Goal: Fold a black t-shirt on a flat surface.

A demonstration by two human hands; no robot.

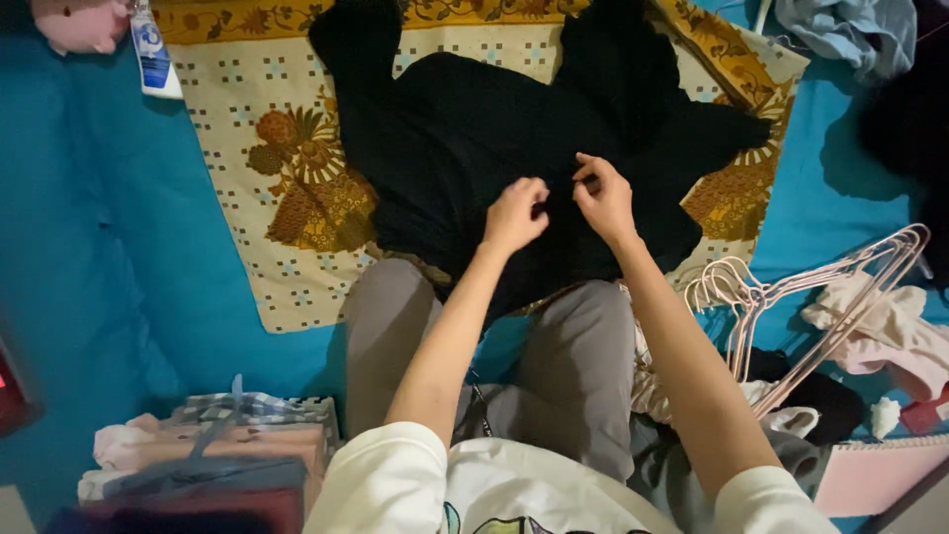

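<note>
Near: pile of folded pastel clothes [213, 450] at the left knee; bundle of pale pink wire hangers [791, 287] to the right. Left hand [514, 216] and right hand [603, 198] both pinch the fabric of the black knitted garment [465, 148], spread flat on a cream-and-ochre patterned cloth [287, 198] over a teal sheet [109, 247]. Judged soft, limp, light; best gripped at hem or seams. Long axis seems to run away from the person, sleeves far; dark fabric hides detail.

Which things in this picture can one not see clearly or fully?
- Head view: black garment, too dark to show seams or type; top cut by the edge.
- What left hand and right hand pinch: hidden by fingers.
- Pink toy: cut by the top edge.
- Folded pile: dim, its bottom cut off.
</note>
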